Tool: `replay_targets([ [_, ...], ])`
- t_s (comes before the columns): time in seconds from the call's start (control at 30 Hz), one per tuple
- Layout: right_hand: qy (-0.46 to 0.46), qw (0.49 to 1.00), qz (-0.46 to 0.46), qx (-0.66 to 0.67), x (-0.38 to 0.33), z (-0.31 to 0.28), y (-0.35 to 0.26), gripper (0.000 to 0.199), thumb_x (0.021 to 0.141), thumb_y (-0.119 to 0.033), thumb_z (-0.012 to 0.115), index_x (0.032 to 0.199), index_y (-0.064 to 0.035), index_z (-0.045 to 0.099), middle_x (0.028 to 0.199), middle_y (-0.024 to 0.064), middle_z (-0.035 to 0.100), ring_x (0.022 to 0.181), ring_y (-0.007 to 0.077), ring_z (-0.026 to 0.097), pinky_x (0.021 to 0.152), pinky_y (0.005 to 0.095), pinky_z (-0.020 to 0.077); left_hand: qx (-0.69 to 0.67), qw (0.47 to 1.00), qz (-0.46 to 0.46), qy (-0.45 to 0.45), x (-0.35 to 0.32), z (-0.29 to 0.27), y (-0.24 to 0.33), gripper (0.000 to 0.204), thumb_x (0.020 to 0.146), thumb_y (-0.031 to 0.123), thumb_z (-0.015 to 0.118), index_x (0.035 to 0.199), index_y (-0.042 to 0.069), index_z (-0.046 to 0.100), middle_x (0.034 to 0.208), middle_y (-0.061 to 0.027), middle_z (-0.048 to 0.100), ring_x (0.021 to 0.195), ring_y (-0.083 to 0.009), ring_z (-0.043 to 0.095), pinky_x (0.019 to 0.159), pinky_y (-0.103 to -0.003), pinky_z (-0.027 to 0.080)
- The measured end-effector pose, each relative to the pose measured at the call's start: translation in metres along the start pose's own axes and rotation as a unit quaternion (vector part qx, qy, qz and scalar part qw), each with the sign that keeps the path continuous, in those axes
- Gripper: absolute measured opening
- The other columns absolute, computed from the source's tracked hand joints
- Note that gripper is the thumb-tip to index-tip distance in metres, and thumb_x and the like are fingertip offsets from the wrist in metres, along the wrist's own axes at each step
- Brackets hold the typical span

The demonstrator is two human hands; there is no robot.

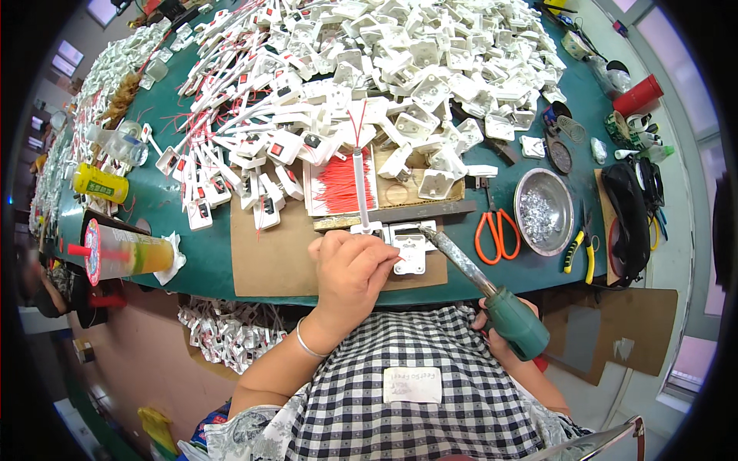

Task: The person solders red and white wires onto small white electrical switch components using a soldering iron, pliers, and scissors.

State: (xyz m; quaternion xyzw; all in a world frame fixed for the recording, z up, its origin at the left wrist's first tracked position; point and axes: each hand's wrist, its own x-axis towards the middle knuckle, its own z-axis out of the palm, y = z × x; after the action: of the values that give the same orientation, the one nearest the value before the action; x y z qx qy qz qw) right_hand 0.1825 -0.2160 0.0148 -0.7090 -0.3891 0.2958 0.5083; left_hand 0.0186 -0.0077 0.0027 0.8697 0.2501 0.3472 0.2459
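My left hand (351,269) rests on the brown cardboard mat (269,253) at the table's front edge, fingers curled around a small white plastic part (409,257), which it presses down. My right hand (492,326) grips the green handle of a soldering iron (516,321); its grey metal shaft runs up left and the tip (423,229) sits just above the white part. Behind the part stands a white tray of red wires (338,188) with a white stick lying across it.
A huge heap of white plastic housings with red wires (369,69) covers the green table (165,203). Orange scissors (496,233), a steel bowl of small metal bits (543,211), yellow-handled pliers (580,250), a red cup (636,96), a drink cup (127,253) and a yellow bottle (100,183) surround it.
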Motion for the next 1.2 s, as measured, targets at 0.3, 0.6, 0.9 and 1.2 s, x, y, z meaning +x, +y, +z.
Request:
replay_targets([
  [0.3,-0.01,0.998,-0.052,-0.045,-0.004,-0.008,0.0,0.015,0.081,-0.018,0.059,0.077,-0.0042,0.064,0.072,0.0062,0.065,0.063,0.0188,0.064,0.061,0.0284,0.0513,0.089,0.996,-0.001,0.016,-0.002,0.005,0.011,0.014,0.069,0.011,0.073,0.079,0.016,0.065,0.084,0.004,0.06,0.088,-0.0187,0.05,0.081,-0.037,0.028],
  [0.6,-0.012,0.991,-0.094,-0.097,-0.013,-0.012,0.012,0.013,0.079,-0.017,0.064,0.081,-0.0036,0.065,0.077,0.0096,0.065,0.065,0.0223,0.065,0.061,0.0307,0.0519,0.167,0.986,0.012,-0.026,0.007,0.002,0.018,0.014,0.067,0.012,0.071,0.078,0.018,0.064,0.081,0.0067,0.058,0.088,-0.0167,0.05,0.08,-0.038,0.025],
  [0.9,0.022,0.982,-0.114,-0.146,-0.017,-0.009,0.013,0.03,0.087,-0.029,0.058,0.086,0.0007,0.061,0.06,0.004,0.062,0.057,0.0158,0.063,0.064,0.0292,0.0517,0.187,0.978,0.088,-0.035,0.008,0.002,0.015,0.015,0.07,0.015,0.066,0.085,0.017,0.065,0.082,0.0061,0.054,0.086,-0.0139,0.05,0.079,-0.037,0.025],
  [1.2,-0.012,0.948,-0.177,-0.263,-0.021,-0.013,0.002,0.04,0.072,-0.005,0.073,0.107,0.0023,0.057,0.098,0.0105,0.065,0.084,0.0195,0.065,0.077,0.0288,0.0518,0.188,0.977,0.094,-0.035,0.008,0.003,0.014,0.014,0.07,0.015,0.063,0.084,0.016,0.064,0.08,0.0052,0.053,0.086,-0.0133,0.05,0.08,-0.037,0.026],
])
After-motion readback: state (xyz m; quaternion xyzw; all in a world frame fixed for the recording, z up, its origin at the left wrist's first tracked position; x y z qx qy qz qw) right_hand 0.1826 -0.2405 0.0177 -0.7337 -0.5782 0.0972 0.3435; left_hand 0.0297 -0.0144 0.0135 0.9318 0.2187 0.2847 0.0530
